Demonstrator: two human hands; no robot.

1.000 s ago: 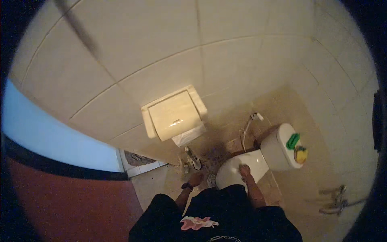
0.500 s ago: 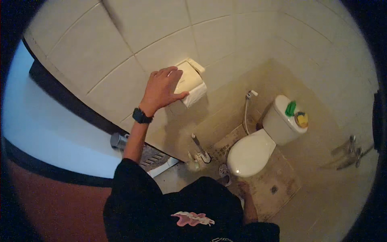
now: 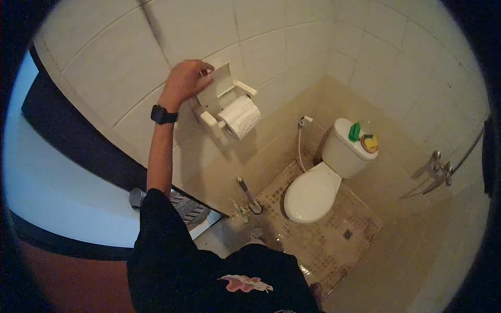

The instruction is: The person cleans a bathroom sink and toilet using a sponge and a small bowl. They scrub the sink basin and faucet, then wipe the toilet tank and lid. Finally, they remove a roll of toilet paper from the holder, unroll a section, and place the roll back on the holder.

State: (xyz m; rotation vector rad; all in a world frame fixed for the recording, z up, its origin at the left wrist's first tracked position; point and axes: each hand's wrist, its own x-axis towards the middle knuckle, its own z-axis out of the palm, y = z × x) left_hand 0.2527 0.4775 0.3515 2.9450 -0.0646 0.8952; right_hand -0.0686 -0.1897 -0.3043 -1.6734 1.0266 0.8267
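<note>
Clearly the left hand (image 3: 185,82) pinches a raised cream flap (image 3: 221,82) above a plump white paper roll (image 3: 241,116)

Left hand (image 3: 189,81) has moved up; holder lid (image 3: 222,79) now raised, paper roll (image 3: 242,116) exposed

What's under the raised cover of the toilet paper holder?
A white toilet paper roll between the holder's arms. Its wall-facing side is hidden; the left hand blocks part of the cover.

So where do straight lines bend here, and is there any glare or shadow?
Head view: lines on the tiled wall bow toward the rim; head view: shadow falls below the paper roll; head view: small bright glints on the floor.
</note>
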